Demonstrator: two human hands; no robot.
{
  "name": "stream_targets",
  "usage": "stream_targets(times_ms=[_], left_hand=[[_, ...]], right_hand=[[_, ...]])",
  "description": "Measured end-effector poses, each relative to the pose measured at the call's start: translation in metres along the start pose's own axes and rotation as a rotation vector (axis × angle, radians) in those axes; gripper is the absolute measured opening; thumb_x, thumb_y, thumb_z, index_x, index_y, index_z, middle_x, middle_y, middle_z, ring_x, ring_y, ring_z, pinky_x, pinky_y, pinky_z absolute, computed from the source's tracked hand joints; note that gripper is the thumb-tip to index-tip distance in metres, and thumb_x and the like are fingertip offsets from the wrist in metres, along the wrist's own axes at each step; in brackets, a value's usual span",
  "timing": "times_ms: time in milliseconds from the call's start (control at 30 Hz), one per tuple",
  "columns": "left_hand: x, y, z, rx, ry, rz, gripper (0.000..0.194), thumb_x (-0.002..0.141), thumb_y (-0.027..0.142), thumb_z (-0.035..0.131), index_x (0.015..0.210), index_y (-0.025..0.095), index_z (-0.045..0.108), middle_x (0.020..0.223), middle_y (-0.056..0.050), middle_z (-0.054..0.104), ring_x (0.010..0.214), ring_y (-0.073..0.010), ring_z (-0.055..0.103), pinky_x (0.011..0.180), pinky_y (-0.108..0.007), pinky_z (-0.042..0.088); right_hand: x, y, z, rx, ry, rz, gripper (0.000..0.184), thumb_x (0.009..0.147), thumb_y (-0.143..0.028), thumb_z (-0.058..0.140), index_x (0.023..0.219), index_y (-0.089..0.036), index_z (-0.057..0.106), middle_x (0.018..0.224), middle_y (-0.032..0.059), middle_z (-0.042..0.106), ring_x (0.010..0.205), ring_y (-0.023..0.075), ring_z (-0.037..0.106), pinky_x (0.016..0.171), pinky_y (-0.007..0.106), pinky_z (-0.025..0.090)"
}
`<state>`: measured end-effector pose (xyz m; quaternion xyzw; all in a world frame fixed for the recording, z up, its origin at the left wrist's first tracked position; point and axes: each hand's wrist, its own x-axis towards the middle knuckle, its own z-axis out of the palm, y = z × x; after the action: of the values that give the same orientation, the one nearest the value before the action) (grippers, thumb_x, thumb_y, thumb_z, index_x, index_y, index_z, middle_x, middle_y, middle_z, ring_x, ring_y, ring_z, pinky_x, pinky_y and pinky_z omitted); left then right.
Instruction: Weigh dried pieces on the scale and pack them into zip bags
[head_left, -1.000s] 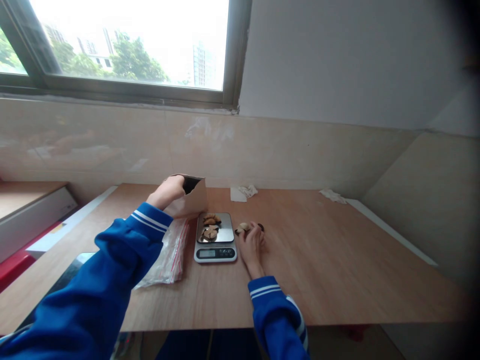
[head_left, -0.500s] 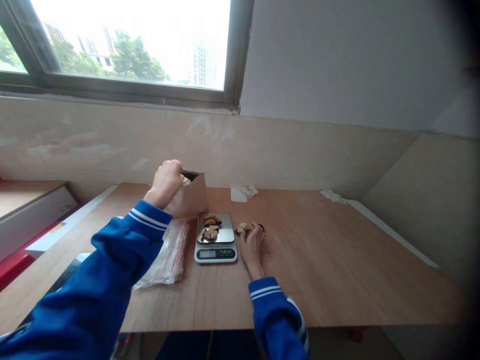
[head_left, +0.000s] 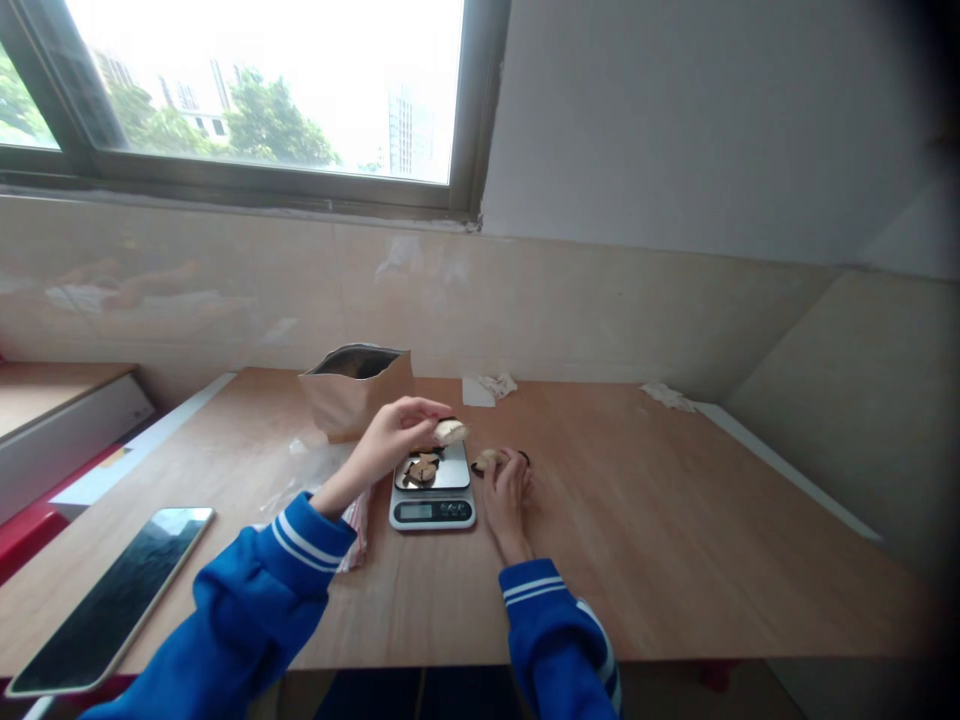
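My left hand [head_left: 397,435] pinches a dried mushroom [head_left: 451,432], pale underside showing, above the kitchen scale [head_left: 454,470]. Lying on the scale's metal plate are more brown dried mushroom slices [head_left: 421,470], partly hidden by the hand. To the right of the scale, my right hand [head_left: 507,490] rests on the table with its fingers closed around dried mushrooms [head_left: 489,458]. A pale piece and a dark rim stick out past the fingers. Behind my left hand stands an open brown paper pouch [head_left: 352,400], its dark inside visible.
Clear zip bags [head_left: 300,475] lie left of the scale, partly under my left forearm. A phone [head_left: 112,600] lies at the table's front left. White paper [head_left: 478,391] and a crumpled tissue [head_left: 667,396] are at the back of the wooden table [head_left: 675,520], against the wall.
My left hand has come out of the pouch's mouth and moved right and down to above the scale, holding a mushroom. My right hand has stayed put.
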<state>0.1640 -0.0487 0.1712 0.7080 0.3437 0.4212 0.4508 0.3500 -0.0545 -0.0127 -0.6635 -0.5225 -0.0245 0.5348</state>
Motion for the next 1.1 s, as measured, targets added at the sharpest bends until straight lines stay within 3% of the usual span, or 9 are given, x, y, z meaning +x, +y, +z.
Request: stream_targets(times_ms=[133,233,367,600,733,933,1100], left_hand=[[-0.020,-0.041,0.020,-0.255,0.026,-0.258,0.034,0.076,0.036,0.067,0.102,0.014,0.069,0.099,-0.009,0.069,0.082,-0.0182,0.066,0.075,-0.032,0.055],[-0.028,-0.059,0.030,-0.351,0.065,-0.293,0.035,0.072,0.036,0.071,0.099,0.014,0.069,0.104,-0.009,0.068,0.090,-0.0200,0.066,0.079,-0.033,0.054],[-0.031,-0.069,0.040,-0.322,0.128,-0.243,0.036,0.073,0.039,0.069,0.098,0.013,0.068,0.102,-0.010,0.068,0.093,-0.0223,0.065,0.081,-0.036,0.053],[-0.029,-0.078,0.056,0.006,0.264,-0.008,0.020,0.078,0.031,0.064,0.091,0.016,0.063,0.096,-0.007,0.065,0.092,-0.0190,0.063,0.084,-0.033,0.049],[-0.030,-0.083,0.058,0.037,0.241,0.016,0.013,0.081,0.027,0.061,0.088,0.016,0.060,0.097,-0.007,0.061,0.093,-0.0183,0.061,0.084,-0.032,0.049],[-0.033,-0.082,0.053,0.064,0.205,0.045,0.013,0.082,0.025,0.056,0.093,0.019,0.060,0.100,-0.006,0.060,0.097,-0.0186,0.060,0.087,-0.033,0.047],[-0.033,-0.077,0.044,0.087,0.299,0.015,0.012,0.082,0.021,0.052,0.089,0.019,0.061,0.097,-0.006,0.062,0.095,-0.0187,0.060,0.086,-0.033,0.047]], right_hand=[[0.001,-0.008,-0.006,0.111,-0.022,-0.077,0.026,0.097,-0.033,0.031,0.106,-0.017,0.051,0.107,0.0132,0.057,0.103,0.0256,0.049,0.092,0.046,0.034],[0.000,-0.012,-0.012,0.203,-0.097,-0.171,0.027,0.097,-0.032,0.029,0.110,-0.019,0.050,0.113,0.0113,0.056,0.107,0.0233,0.049,0.094,0.044,0.035],[-0.001,-0.017,-0.018,0.257,-0.171,-0.272,0.030,0.096,-0.035,0.033,0.116,-0.021,0.049,0.116,0.0106,0.055,0.111,0.0238,0.048,0.095,0.045,0.036],[0.001,-0.020,-0.020,0.299,-0.222,-0.327,0.034,0.088,-0.034,0.054,0.119,-0.021,0.051,0.113,0.0109,0.058,0.107,0.0251,0.053,0.093,0.045,0.043],[0.000,-0.021,-0.019,0.326,-0.237,-0.312,0.025,0.087,-0.031,0.057,0.110,-0.021,0.057,0.103,0.0088,0.062,0.099,0.0228,0.057,0.088,0.040,0.049],[-0.001,-0.021,-0.018,0.317,-0.199,-0.279,0.027,0.085,-0.034,0.060,0.108,-0.019,0.057,0.102,0.0091,0.063,0.093,0.0209,0.058,0.081,0.036,0.052],[0.000,-0.020,-0.016,0.271,-0.200,-0.286,0.016,0.089,-0.033,0.053,0.095,-0.020,0.061,0.091,0.0074,0.064,0.088,0.0208,0.059,0.079,0.036,0.051]])
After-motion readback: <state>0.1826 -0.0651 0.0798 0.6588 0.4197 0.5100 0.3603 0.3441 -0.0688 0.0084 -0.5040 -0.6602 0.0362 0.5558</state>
